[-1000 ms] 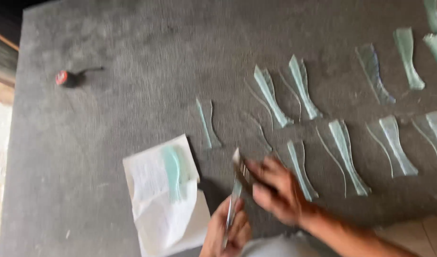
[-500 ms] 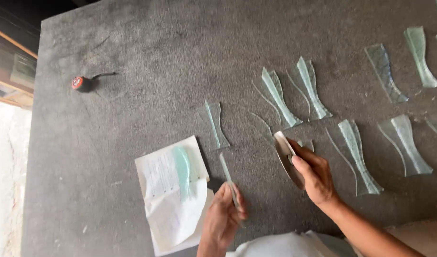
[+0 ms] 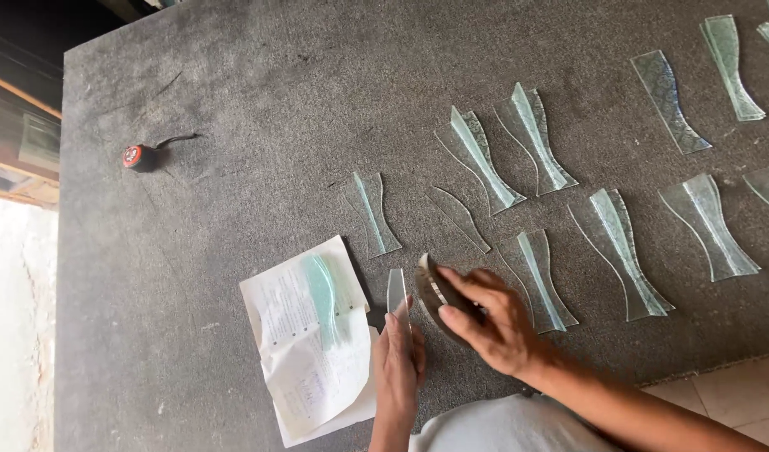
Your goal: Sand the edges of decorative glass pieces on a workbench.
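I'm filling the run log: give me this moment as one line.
left hand: holds narrow glass strip | right hand: holds curved glass piece | near: paper sheet, cut glass pieces on grey table

A big dark grey table (image 3: 234, 100) is filling almost the whole view. Its top is looking rough and speckled, with a few small scratches. Soft daylight is falling evenly on it. At the bottom right, pale floor tiles (image 3: 719, 398) are showing past the table edge. On the left, bright, washed-out ground (image 3: 16, 335) is glowing in strong light. Above that, brown wooden boards (image 3: 20, 100), maybe part of a frame, are lying in deep shadow.
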